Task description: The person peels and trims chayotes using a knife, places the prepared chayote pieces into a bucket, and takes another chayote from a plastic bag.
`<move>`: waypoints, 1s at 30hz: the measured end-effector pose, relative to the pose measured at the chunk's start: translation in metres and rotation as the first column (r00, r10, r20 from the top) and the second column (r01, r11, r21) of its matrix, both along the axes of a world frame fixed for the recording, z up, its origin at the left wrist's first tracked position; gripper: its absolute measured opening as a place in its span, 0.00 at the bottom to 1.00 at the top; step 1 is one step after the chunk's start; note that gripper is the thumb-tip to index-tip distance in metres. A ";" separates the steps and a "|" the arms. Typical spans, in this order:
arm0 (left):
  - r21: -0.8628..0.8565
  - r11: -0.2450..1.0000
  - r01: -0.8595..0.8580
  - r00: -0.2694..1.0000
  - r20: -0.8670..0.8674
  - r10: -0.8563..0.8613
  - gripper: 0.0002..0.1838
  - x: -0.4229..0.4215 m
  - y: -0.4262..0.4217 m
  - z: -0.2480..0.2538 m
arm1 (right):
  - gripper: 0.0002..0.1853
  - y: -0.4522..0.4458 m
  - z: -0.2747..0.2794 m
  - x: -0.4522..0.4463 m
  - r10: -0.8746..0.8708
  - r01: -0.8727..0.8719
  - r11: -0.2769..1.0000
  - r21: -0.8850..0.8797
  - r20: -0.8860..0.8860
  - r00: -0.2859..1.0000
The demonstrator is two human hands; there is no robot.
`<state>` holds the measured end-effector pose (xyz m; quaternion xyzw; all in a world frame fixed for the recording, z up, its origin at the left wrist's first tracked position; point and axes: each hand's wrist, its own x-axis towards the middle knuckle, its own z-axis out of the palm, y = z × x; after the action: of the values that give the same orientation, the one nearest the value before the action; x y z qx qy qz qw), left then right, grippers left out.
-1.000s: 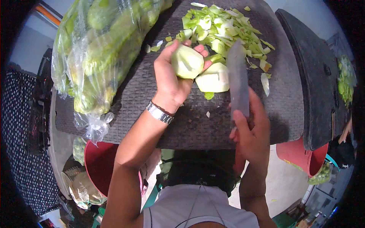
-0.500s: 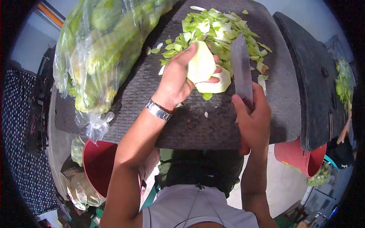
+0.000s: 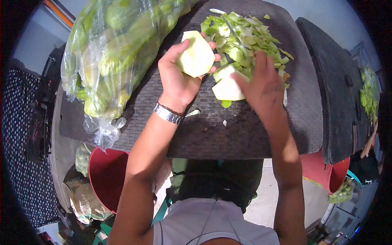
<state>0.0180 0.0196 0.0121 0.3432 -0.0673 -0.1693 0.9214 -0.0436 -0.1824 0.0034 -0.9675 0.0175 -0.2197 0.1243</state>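
Observation:
My left hand (image 3: 179, 73) grips a peeled, pale green-white piece of fruit or vegetable (image 3: 197, 55), its flat face up, thumb at one side and fingertips around the other. To the right, my right hand (image 3: 264, 85) is slightly blurred, with thumb and fingers apart over the edge of a second peeled piece (image 3: 226, 87) on the board. Whether it touches that piece I cannot tell. A knife (image 3: 233, 32), seen nearly edge-on, lies across the heap of green peelings (image 3: 261, 38); its near end disappears by my right fingertips.
A tied clear plastic bag of green produce (image 3: 118, 61) fills the left of the dark woven-textured work surface (image 3: 196, 141). A dark panel (image 3: 337, 90) stands along the right edge. Red buckets (image 3: 107, 175) sit below on both sides.
My right hand has moved up and left from the knife handle, and the knife has shifted onto the peelings. My left hand has drawn left and slightly up with its peeled piece.

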 end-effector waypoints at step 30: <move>0.604 0.767 -0.216 0.863 0.486 -0.139 0.15 -0.012 -0.020 -0.011 | 0.13 -0.038 0.006 0.028 -0.110 0.098 0.965 0.243 0.035 0.993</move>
<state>0.0062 -0.0007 0.0015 0.6692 -0.2361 -0.0667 0.7014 -0.0160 -0.2206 0.0093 -0.9375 0.0917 -0.2452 0.2294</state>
